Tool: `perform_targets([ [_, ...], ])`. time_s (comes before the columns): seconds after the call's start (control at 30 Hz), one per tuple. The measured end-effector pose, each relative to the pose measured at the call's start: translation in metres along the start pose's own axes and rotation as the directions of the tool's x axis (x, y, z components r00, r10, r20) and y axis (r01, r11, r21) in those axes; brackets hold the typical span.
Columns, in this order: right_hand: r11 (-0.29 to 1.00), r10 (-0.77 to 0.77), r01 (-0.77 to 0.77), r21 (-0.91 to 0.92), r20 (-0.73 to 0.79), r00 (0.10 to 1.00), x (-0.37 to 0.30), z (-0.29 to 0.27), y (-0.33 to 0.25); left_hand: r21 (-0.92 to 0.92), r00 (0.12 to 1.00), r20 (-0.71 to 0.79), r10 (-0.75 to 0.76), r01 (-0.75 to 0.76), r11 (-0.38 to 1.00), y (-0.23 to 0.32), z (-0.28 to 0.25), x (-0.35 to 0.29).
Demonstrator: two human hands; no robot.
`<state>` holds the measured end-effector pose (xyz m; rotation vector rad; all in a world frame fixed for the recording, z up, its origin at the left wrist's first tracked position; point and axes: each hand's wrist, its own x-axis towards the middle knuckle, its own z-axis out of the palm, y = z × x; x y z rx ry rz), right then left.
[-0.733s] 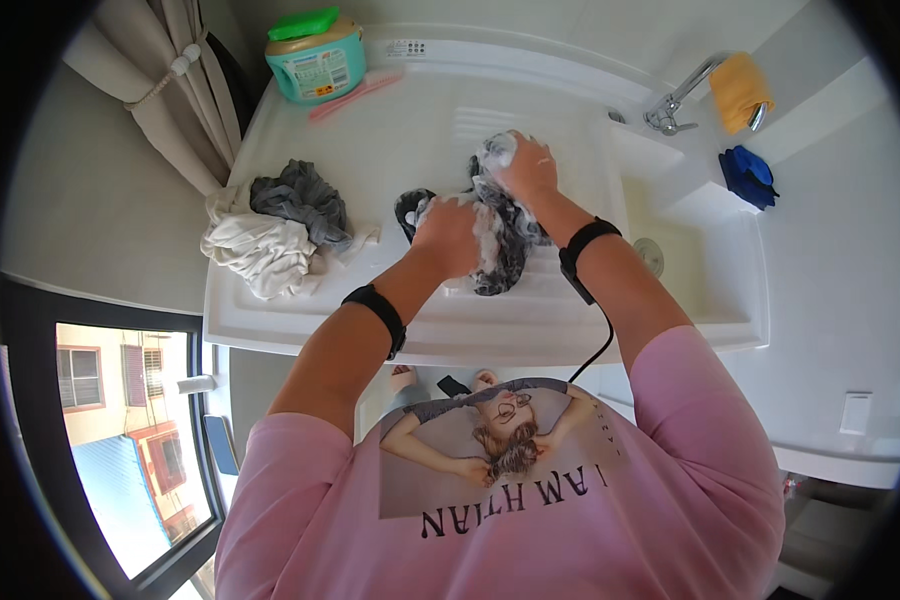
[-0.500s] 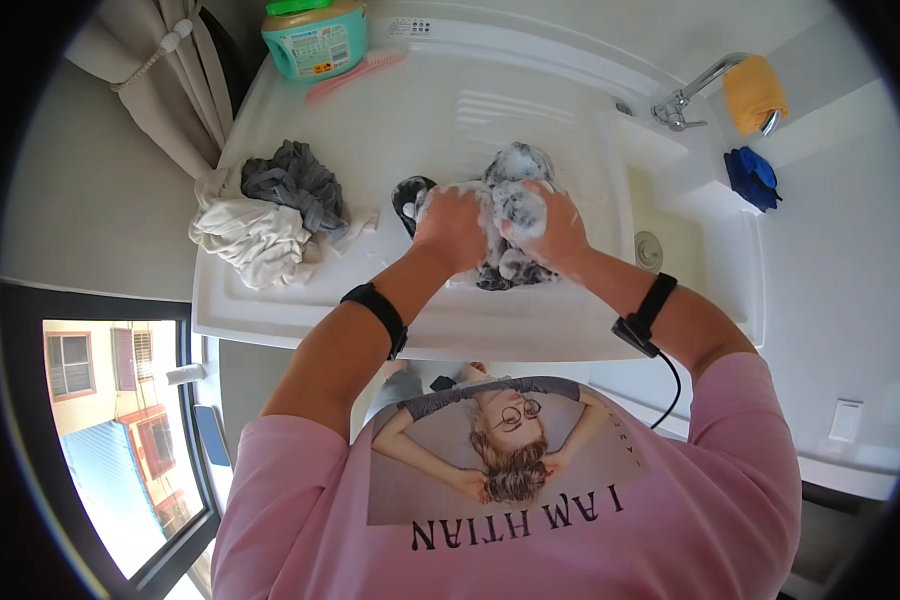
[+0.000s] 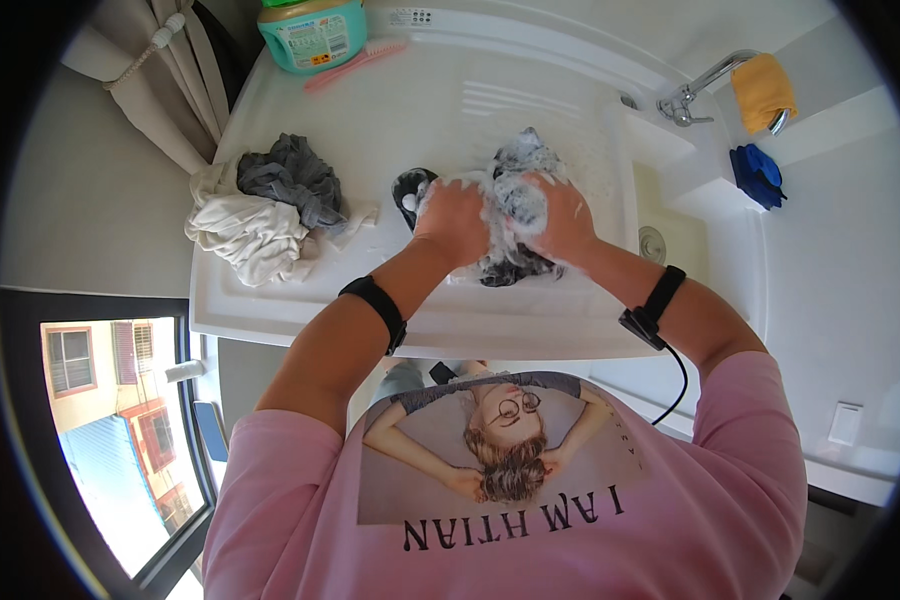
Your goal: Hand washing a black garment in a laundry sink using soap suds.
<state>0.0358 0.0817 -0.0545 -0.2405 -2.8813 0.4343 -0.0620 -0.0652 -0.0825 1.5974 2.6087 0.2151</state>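
A dark piece of cloth (image 3: 530, 160) covered in white suds lies bunched on the white washboard counter. My left hand (image 3: 454, 222) is closed on the left part of the cloth, with its fingers hidden in foam. From that hand's left side sticks out a black, rounded end (image 3: 407, 190) with white foam on it; I cannot tell whether it belongs to the same cloth. My right hand (image 3: 560, 218) grips the cloth's right side, close beside the left. A dark fold (image 3: 518, 268) of it hangs below both hands, toward me.
To the left lie a grey cloth (image 3: 295, 180) and a cream cloth (image 3: 245, 235). A teal detergent tub (image 3: 315, 38) and a pink brush (image 3: 355, 66) are at the back. On the right are a sink basin (image 3: 675, 205), a tap (image 3: 682, 108), a yellow cloth (image 3: 764, 92) and a blue cloth (image 3: 757, 177).
Both hands stay on the cloth and have shifted only slightly. The foamy bunch at the far end has changed shape, and the dark fold near me looks more spread.
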Motion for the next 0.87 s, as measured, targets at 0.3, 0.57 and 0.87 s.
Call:
perform_targets([
  [0.3, 0.939, 0.299, -0.310, -0.152, -0.087, 0.950, 0.092, 0.011, 0.021, 0.037, 0.983, 0.181, 0.036, -0.043, 0.998, 0.010, -0.012, 0.018],
  [0.57, 0.994, -0.048, 0.057, -0.097, 0.086, 0.995, 0.013, -0.006, 0.011, -0.068, 0.994, 0.095, 0.052, -0.046, 0.997, 0.001, -0.017, 0.002],
  [0.87, 0.928, 0.312, -0.273, -0.256, 0.127, 0.942, 0.079, 0.006, 0.012, -0.077, 0.984, 0.176, 0.022, -0.008, 0.997, 0.004, -0.017, 0.010],
])
